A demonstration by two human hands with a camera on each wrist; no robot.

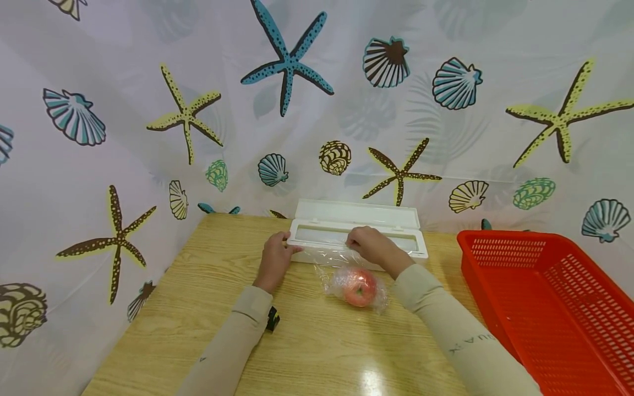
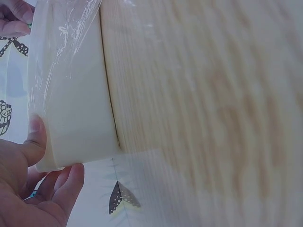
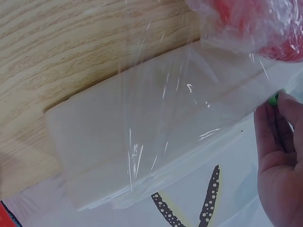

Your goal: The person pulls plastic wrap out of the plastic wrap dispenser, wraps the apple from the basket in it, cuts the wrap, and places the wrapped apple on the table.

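Note:
A long white cling film dispenser (image 1: 421,250) lies at the back of the table with its lid (image 1: 356,214) raised. My left hand (image 1: 275,259) grips its left end, thumb on the front edge and fingers round the end in the left wrist view. My right hand (image 1: 373,245) is over the dispenser's edge, pinching a small green slider (image 3: 273,98), mostly hidden by the fingertips. Clear cling film (image 3: 165,109) drapes from the dispenser down its front. In front of it sits a red apple (image 1: 360,287) wrapped in crumpled film, still joined to the sheet.
A red plastic basket (image 1: 500,308) with slatted sides stands on the right. The wood-grain table (image 1: 307,352) meets a patterned curtain (image 1: 317,126) at the back and left. A small black object (image 1: 272,319) shows beside the left sleeve.

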